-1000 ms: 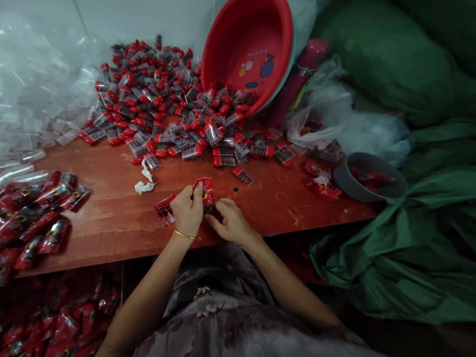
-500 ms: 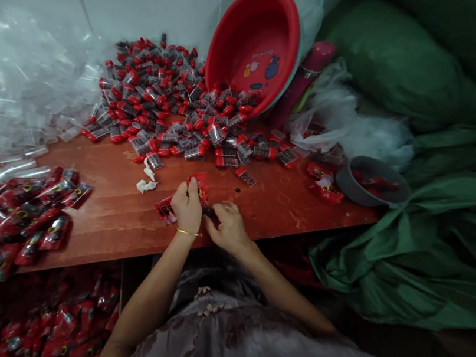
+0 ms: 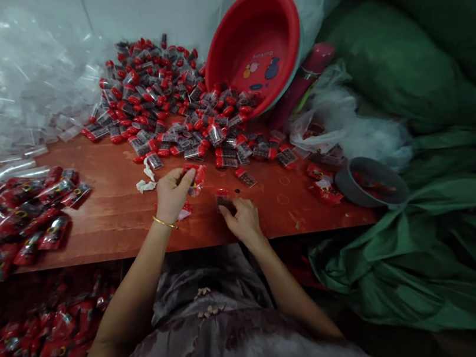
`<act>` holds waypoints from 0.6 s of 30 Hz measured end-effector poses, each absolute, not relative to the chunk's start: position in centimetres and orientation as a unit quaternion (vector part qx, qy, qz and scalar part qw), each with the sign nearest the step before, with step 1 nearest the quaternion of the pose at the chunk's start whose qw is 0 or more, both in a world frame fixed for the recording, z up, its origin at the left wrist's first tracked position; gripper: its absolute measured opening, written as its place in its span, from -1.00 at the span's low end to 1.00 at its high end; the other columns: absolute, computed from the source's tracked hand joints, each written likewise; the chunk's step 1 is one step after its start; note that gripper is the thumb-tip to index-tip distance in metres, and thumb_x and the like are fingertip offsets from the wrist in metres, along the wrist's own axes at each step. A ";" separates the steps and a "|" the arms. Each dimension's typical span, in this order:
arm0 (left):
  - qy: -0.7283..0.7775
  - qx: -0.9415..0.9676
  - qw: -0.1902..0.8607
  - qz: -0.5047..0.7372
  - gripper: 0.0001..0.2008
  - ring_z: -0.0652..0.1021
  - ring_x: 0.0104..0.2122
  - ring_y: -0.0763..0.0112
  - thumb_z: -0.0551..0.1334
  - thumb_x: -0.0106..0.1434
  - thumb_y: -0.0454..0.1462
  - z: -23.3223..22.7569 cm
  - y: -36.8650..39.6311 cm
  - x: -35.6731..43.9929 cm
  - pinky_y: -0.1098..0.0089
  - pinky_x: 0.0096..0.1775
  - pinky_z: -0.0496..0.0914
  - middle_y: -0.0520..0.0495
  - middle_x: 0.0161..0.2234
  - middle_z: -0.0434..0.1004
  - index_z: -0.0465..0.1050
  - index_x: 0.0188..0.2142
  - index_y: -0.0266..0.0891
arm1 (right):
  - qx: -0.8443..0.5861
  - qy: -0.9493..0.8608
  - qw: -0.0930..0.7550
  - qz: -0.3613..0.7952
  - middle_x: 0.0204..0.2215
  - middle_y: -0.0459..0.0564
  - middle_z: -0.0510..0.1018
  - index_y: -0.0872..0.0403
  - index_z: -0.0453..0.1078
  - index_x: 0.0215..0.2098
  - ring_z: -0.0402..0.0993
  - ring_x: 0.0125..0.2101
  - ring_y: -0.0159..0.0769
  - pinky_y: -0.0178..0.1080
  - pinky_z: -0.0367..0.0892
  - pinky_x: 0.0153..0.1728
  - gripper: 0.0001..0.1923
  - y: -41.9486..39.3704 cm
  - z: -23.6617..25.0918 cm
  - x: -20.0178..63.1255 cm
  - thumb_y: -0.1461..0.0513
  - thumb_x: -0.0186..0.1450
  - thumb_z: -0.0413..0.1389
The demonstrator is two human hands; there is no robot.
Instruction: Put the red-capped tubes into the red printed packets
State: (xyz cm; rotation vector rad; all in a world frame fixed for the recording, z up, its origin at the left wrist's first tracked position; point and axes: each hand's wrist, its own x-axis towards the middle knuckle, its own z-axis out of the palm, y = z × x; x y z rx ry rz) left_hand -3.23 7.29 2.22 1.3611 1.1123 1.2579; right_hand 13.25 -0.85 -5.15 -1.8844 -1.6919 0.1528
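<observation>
My left hand [image 3: 172,195] pinches a red printed plastic packet [image 3: 196,180] between thumb and fingers, just over the table. Partly hidden under that hand lies another red packet [image 3: 185,210]. My right hand [image 3: 243,219] is closed on a small clear container with a red cap [image 3: 222,194] and dark contents, near the table's front edge. The two hands are apart. Behind them spreads a big heap of the same red-capped containers [image 3: 154,95], and one stray container [image 3: 245,177] lies closer to me.
Filled red packets [image 3: 24,216] are piled at left, with clear plastic sleeves [image 3: 5,88] behind. A red basin [image 3: 254,45] leans at the back. A grey bowl [image 3: 361,184] and green sacks [image 3: 410,254] are at right. More packets [image 3: 55,331] lie below the table at left.
My hands have separated: the left moved left with the red packet, the right moved slightly right with the small container, which now shows more clearly.
</observation>
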 end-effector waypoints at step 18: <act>0.455 0.640 0.532 0.318 -0.77 0.45 -0.54 0.43 0.35 -0.03 -0.14 0.5 2.0 -3.4 0.47 -0.49 0.27 -0.01 -0.50 0.52 0.52 -0.38 -0.20 | -0.627 -0.537 0.497 0.265 -0.58 -0.12 0.48 0.04 0.42 -0.41 0.38 -0.57 -0.37 -0.31 0.36 -0.50 -0.82 -2.9 -2.9 12.0 0.15 0.23 0.03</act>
